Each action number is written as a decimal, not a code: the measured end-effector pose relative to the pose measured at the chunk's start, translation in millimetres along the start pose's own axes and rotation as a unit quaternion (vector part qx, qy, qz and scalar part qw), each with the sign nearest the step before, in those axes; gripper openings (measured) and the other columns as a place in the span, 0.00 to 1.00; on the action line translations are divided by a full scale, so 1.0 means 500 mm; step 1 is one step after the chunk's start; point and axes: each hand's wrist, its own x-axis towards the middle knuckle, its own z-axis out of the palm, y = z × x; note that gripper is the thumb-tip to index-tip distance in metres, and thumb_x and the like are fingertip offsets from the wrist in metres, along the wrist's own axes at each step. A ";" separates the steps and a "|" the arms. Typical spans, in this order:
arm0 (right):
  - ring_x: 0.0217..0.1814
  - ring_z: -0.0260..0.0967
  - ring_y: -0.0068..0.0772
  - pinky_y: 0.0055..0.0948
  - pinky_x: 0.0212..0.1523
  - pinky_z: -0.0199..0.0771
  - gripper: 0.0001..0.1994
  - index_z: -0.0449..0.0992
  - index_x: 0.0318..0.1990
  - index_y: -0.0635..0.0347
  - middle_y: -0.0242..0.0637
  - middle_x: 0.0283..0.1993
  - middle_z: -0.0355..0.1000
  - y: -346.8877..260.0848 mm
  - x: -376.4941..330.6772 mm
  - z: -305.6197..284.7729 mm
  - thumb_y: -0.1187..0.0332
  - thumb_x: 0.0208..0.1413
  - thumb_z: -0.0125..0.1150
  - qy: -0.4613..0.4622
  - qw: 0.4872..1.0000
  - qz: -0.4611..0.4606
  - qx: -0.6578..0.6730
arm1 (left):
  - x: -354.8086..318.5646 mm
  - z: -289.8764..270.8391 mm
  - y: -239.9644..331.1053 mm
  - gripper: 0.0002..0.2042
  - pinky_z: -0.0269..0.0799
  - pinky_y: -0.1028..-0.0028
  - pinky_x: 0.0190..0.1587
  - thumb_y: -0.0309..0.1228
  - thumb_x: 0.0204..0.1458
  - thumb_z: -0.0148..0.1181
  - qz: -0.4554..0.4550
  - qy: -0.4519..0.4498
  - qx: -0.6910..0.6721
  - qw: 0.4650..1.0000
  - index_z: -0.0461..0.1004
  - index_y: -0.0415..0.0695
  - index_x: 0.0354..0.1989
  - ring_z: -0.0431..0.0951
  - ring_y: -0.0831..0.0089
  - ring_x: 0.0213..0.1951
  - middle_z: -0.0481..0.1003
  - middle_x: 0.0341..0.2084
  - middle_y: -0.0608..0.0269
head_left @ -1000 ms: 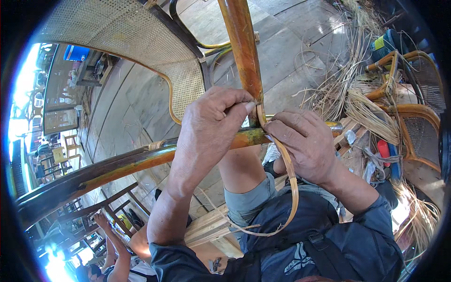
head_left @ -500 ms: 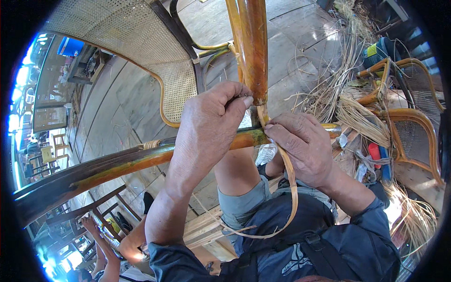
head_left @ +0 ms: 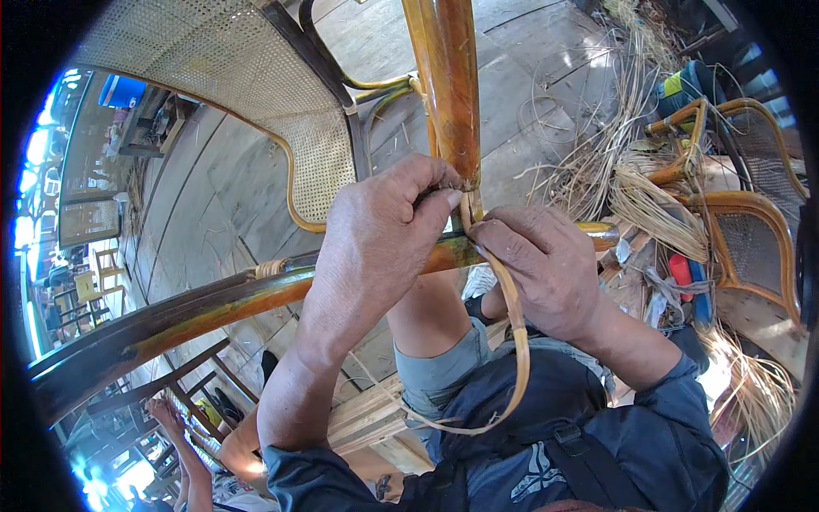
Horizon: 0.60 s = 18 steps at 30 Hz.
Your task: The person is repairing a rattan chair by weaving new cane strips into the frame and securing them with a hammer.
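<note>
A flat tan rattan strip (head_left: pixel 519 346) wraps the joint where a thick brown-orange rattan pole (head_left: pixel 454 94) meets a dark and amber rail (head_left: pixel 205 314). My right hand (head_left: pixel 548 266) pinches the strip between thumb and fingers just right of the joint. From there its free tail curves down in a loop over my lap. At the joint's left side, my left hand (head_left: pixel 371 230) is closed, thumb and fingertips pressed against the base of the pole. Whatever lies between those fingertips is hidden. More binding (head_left: pixel 270 268) circles the rail to the left.
A woven cane panel (head_left: pixel 316 162) stands at upper left. Loose rattan strips (head_left: pixel 657 209) lie heaped on the floor to the right, near curved chair frames (head_left: pixel 759 222) and a red-handled object (head_left: pixel 680 270). Another person's arm (head_left: pixel 183 444) shows at lower left.
The view has shifted slightly. Both hands stay at the joint, and my right hand sits a little closer to my left. The strip's loop has swung slightly left.
</note>
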 end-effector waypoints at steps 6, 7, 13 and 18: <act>0.37 0.70 0.36 0.32 0.34 0.68 0.16 0.70 0.40 0.61 0.38 0.37 0.69 -0.006 0.002 -0.008 0.70 0.40 0.59 0.002 1.000 0.006 0.026 | 0.006 0.003 -0.021 0.07 0.68 0.80 0.37 0.25 0.50 0.56 0.093 0.004 0.008 0.996 0.75 0.36 0.36 0.72 0.81 0.32 0.74 0.28 0.64; 0.37 0.70 0.36 0.32 0.34 0.68 0.16 0.70 0.40 0.61 0.38 0.37 0.69 -0.004 0.001 -0.006 0.70 0.40 0.59 0.001 1.000 0.005 0.028 | 0.007 0.002 -0.018 0.08 0.68 0.80 0.37 0.25 0.50 0.56 0.092 -0.005 0.023 0.995 0.75 0.36 0.36 0.73 0.81 0.33 0.74 0.29 0.63; 0.36 0.70 0.38 0.33 0.33 0.68 0.15 0.70 0.40 0.61 0.40 0.37 0.69 -0.002 0.000 -0.004 0.71 0.40 0.59 0.005 0.999 0.006 0.046 | 0.005 0.003 -0.013 0.08 0.68 0.79 0.36 0.26 0.49 0.57 0.064 -0.012 0.034 0.997 0.75 0.37 0.36 0.74 0.80 0.32 0.75 0.28 0.62; 0.32 0.69 0.44 0.34 0.29 0.69 0.23 0.70 0.42 0.63 0.45 0.36 0.69 0.010 -0.005 0.002 0.66 0.33 0.64 0.019 0.998 -0.015 0.062 | 0.007 0.006 -0.009 0.08 0.69 0.79 0.34 0.26 0.49 0.56 0.041 -0.005 0.011 0.999 0.75 0.38 0.36 0.74 0.80 0.29 0.76 0.25 0.62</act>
